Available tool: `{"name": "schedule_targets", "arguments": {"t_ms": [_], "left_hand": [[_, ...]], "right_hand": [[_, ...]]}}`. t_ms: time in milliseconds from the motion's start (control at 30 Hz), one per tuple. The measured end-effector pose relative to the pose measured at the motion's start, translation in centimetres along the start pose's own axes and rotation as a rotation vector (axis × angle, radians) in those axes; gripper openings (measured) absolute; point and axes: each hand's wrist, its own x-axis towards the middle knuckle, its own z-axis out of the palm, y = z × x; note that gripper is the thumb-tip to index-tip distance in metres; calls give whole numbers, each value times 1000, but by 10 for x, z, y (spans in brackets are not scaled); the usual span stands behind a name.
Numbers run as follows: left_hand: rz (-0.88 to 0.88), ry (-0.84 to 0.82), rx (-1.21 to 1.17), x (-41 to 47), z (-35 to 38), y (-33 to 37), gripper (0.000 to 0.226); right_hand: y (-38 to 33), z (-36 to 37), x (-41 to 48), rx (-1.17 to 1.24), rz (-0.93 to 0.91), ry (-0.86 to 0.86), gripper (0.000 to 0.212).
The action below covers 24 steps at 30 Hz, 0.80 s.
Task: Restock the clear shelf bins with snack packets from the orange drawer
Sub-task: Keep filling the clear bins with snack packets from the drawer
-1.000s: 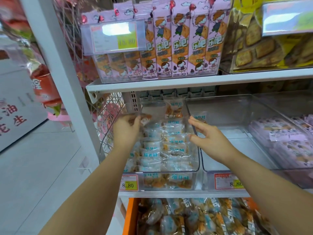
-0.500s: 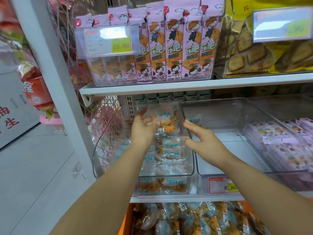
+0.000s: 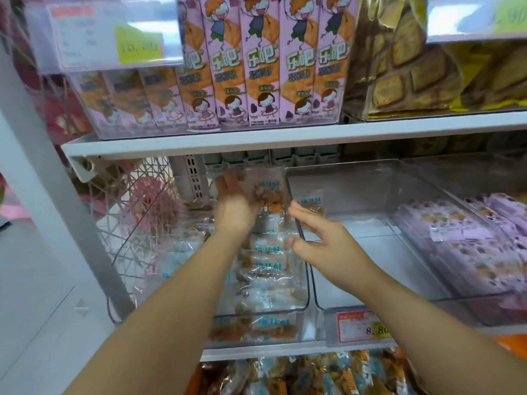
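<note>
Three clear plastic bins sit side by side on the white metal shelf (image 3: 256, 142); the left clear plastic bin (image 3: 305, 289) is packed with rows of clear snack packets printed in blue (image 3: 268, 269), too overlapped to count; the middle clear plastic bin (image 3: 356, 181) holds one lone packet (image 3: 312, 203) at its rear; the right clear plastic bin (image 3: 490, 312) holds purple-wrapped packets (image 3: 456, 232). Two bare hands reach in. The left hand (image 3: 236, 206) is raised at the back of the left bin, its blurred fingers against the left edge of an upright clear snack packet (image 3: 266, 185); I cannot tell whether they clamp it or merely touch it. The right hand (image 3: 316, 232) hangs over the wall between the left and middle bins, fingers straight and spread from the thumb, holding nothing. The upright packet is see-through, with brown pieces inside and blue lettering. Below the shelf, the orange drawer (image 3: 510, 344) is heaped with similar packets (image 3: 313, 374). Five pink cartoon biscuit boxes (image 3: 256, 61) stand clearly above; one yellow-and-white price tag (image 3: 362, 326) fronts the middle bin.
</note>
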Motion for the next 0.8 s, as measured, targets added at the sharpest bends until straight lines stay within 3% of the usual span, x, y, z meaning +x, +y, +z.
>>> {"name": "schedule_targets", "arguments": {"t_ms": [133,467,600,800], "left_hand": [[198,-175,365,1,1,-12,73],[65,-296,421,3,-14,10,78],[60,-305,305,-33,-43,19,65],[141,-124,-116,-136,-85,30,34]], "right_hand": [[1,1,0,7,5,-3,56],[-5,-1,0,-108,-15,11,56],[-18,-2,-7,-295,-40,45,53],[-30,12,-59,-398,-254,269,28]]}}
